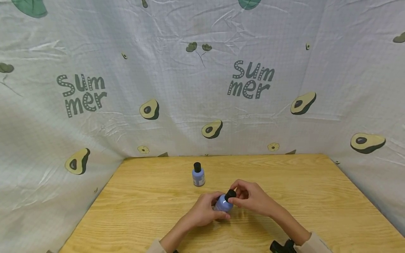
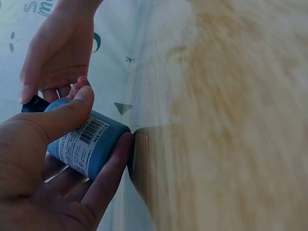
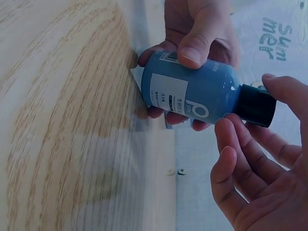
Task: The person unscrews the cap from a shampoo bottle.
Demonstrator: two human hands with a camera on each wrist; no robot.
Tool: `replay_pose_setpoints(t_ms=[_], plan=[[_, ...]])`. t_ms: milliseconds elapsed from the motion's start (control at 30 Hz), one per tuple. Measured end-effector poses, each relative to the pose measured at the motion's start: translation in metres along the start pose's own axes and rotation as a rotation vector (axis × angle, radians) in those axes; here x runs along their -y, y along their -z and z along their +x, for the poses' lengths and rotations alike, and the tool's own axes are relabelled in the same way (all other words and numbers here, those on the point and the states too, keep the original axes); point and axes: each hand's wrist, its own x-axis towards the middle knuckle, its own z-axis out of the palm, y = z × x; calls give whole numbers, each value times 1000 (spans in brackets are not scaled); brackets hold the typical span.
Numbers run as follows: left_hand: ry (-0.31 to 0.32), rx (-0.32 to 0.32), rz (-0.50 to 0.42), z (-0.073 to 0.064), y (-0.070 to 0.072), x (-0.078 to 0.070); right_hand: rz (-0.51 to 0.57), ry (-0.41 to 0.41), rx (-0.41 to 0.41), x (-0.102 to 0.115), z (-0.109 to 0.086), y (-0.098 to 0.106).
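Wood tabletop [image 1: 142, 200], printed curtain [image 1: 177, 80] behind | progress, as judged: held bottle [image 1: 223, 205] secured, its cap [image 1: 230, 195] on; second bottle [image 1: 198, 177] untouched, standing beyond | held bottle tilted within your left hand [image 1: 205, 210], thumb and fingers round its body | your right hand [image 1: 253, 199] pinches the cap

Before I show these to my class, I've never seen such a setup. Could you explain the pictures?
There's no robot, just a person's bare hands. The wide picture comes from a head camera looking forward and down; the others come from a camera on each wrist. The left hand holds a tilted blue labelled bottle, and the right hand pinches its black cap. A second, black-capped blue bottle stands upright on the wood-grain table, before a cloth printed with avocados.
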Motion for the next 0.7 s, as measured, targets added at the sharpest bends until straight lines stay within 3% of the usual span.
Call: replay_pose_setpoints(t_ms=[700], plan=[[15, 0, 8, -1, 0, -1, 0, 1, 5, 1, 1, 0]])
